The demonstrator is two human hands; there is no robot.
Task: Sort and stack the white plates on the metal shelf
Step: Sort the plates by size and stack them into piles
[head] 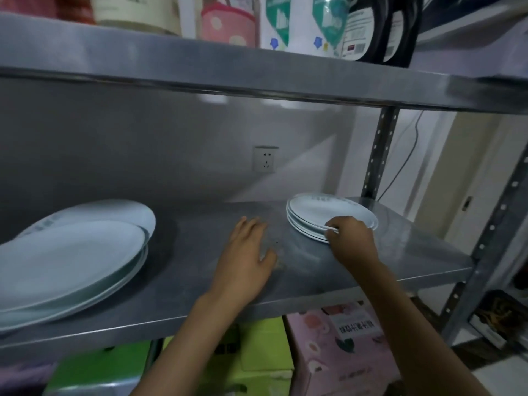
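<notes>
A stack of small white plates [325, 211] sits at the right of the metal shelf [200, 281]. My right hand [350, 235] grips the near rim of that stack, thumb on top and fingers curled at the edge. My left hand [247, 252] lies flat on the bare shelf to the left of the stack, fingers straight and spread, holding nothing. At the far left stands a stack of large white plates [68, 264], with another large plate [100, 212] behind it, partly covered.
An upper shelf [257, 75] overhangs the work space, loaded with bags and containers. A wall socket [265, 160] is on the back wall. A perforated post [377, 155] stands behind the small stack. Green and pink boxes [343, 344] sit below.
</notes>
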